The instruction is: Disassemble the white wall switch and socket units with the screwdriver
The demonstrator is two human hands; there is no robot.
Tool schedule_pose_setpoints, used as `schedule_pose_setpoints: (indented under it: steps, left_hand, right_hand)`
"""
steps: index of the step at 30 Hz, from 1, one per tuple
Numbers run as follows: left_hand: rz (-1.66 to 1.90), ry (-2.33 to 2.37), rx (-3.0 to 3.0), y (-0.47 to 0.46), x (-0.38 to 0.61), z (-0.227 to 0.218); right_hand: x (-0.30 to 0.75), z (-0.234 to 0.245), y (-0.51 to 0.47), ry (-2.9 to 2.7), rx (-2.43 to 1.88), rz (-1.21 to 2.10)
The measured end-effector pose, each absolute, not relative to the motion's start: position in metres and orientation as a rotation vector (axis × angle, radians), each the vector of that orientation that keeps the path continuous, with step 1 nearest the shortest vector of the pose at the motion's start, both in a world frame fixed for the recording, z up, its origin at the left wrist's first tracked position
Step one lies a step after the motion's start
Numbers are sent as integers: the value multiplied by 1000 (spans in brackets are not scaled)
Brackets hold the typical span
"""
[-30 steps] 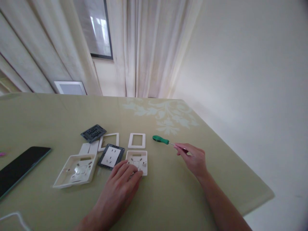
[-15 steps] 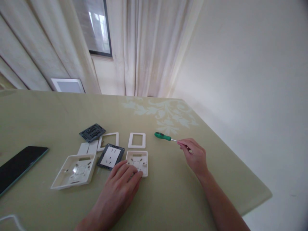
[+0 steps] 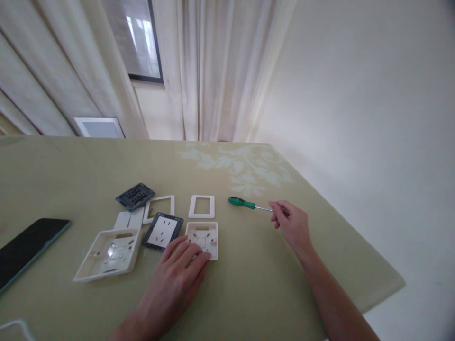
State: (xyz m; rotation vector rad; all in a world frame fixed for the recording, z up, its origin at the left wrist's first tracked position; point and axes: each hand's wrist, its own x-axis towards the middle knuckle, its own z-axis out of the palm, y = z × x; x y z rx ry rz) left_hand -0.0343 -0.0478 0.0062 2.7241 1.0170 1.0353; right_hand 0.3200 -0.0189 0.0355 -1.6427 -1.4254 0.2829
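Observation:
My left hand (image 3: 176,279) lies flat with fingers spread, fingertips resting on the near edge of a small white back box (image 3: 202,235). My right hand (image 3: 292,226) pinches the metal shaft of a green-handled screwdriver (image 3: 242,203), whose handle points left over the table. A white socket face in a dark frame (image 3: 163,230) lies just left of the small box. Beyond it are two white square frames (image 3: 202,206) (image 3: 159,209).
A larger white back box (image 3: 108,253) sits to the left on the olive tablecloth (image 3: 249,284). A dark grey module (image 3: 135,196) and white cover plates (image 3: 130,219) lie behind it. A black phone (image 3: 28,246) lies at far left. The table's right edge runs close to my right arm.
My right hand has slid to the right along the screwdriver's shaft, and the tool has turned to lie more level. My left hand has stayed on the small box.

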Motion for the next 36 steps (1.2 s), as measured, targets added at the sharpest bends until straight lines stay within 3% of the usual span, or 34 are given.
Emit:
schedule_pose_setpoints:
  steps: [36]
  left_hand:
    - [1066,876,2708,-56,-26,5]
  right_hand:
    - [348,26,-4,-1685,-1846,497]
